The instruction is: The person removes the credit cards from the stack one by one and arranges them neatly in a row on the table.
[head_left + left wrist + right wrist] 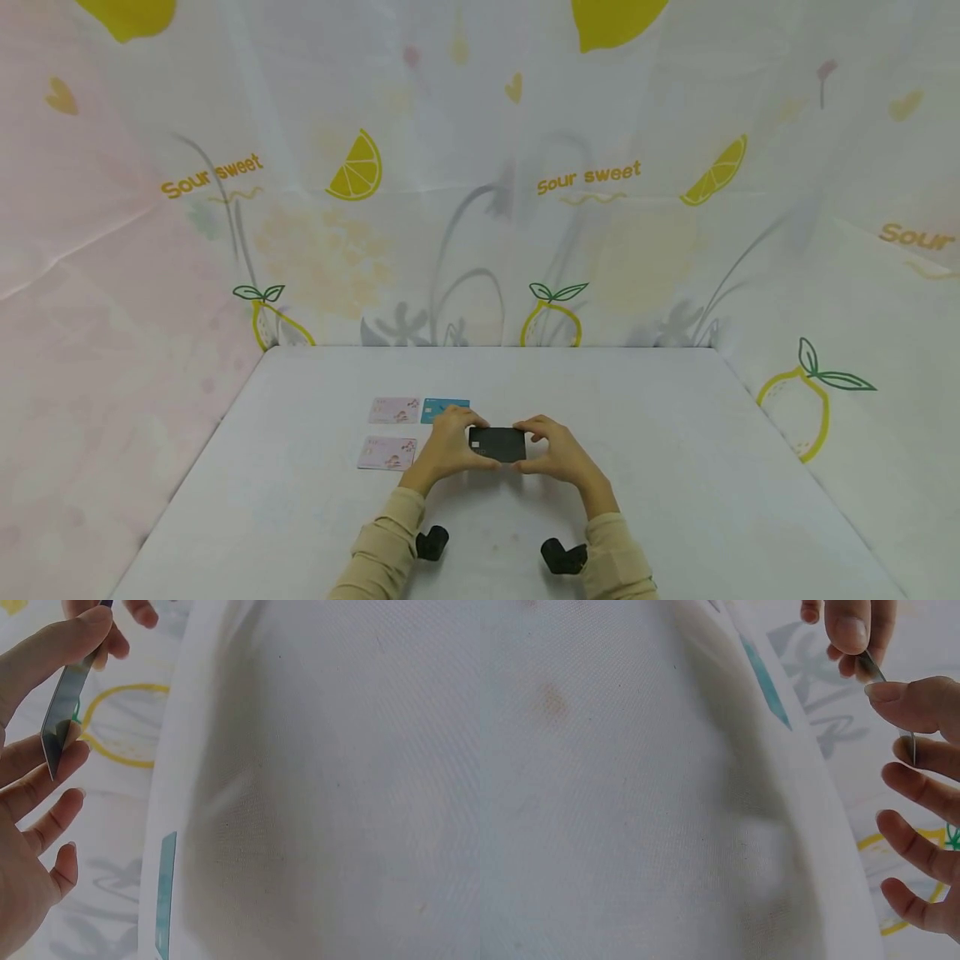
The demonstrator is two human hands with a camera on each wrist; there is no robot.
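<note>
A black bank card with a small chip is held up above the white table, spanning the gap between both hands. My left hand pinches its left end between thumb and fingers; my right hand does the same at the right end. In the left wrist view the card appears tilted and clear of the tabletop. The right wrist view shows the card almost edge-on, with the right hand's other fingers spread. Just beyond the left hand lies a blue card, partly covered by that hand.
Two pink patterned cards lie to the left: a far one beside the blue card and a nearer one. Black devices sit at both wrists. A lemon-print cloth rises behind the white table.
</note>
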